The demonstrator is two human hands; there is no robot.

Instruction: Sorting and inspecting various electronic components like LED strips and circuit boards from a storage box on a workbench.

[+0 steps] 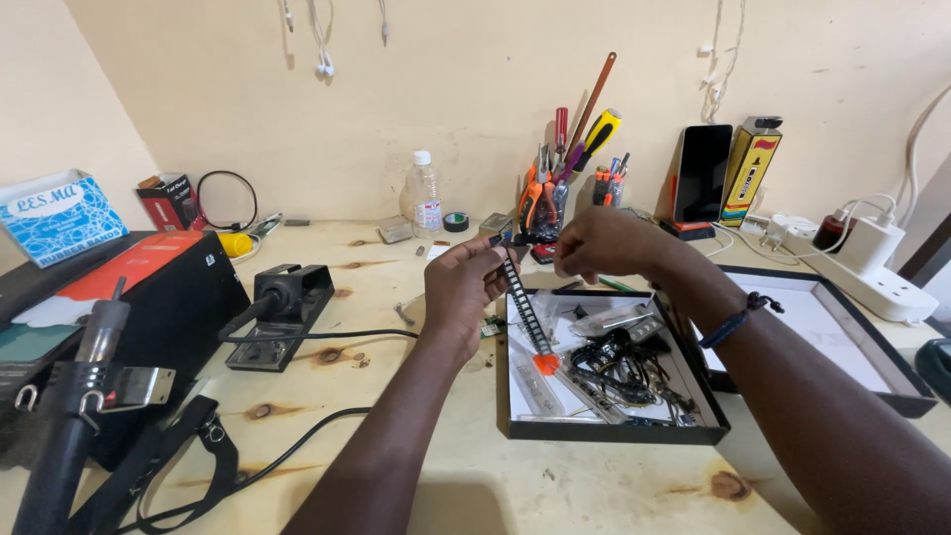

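My left hand point(464, 287) and my right hand point(606, 241) are raised together over the wooden bench, above a shallow black tray point(604, 430). Both pinch the top end of a long black perforated strip point(523, 312), which hangs down toward the tray and ends in an orange tip point(546, 364). A small dark part sits at the top between my fingertips; its shape is too small to tell. The tray holds tangled black wires point(619, 367), clear plastic bags and small metal parts. A dark cord bracelet is on my right wrist.
A second black tray lid point(897, 391) lies at right beside a white power strip point(877, 277). A tool cup with pliers and screwdrivers point(555, 193), a clear bottle point(424, 193), a propped phone point(701, 173), a soldering stand point(282, 312) and a black case with a hot-air handle point(94, 347) surround me.
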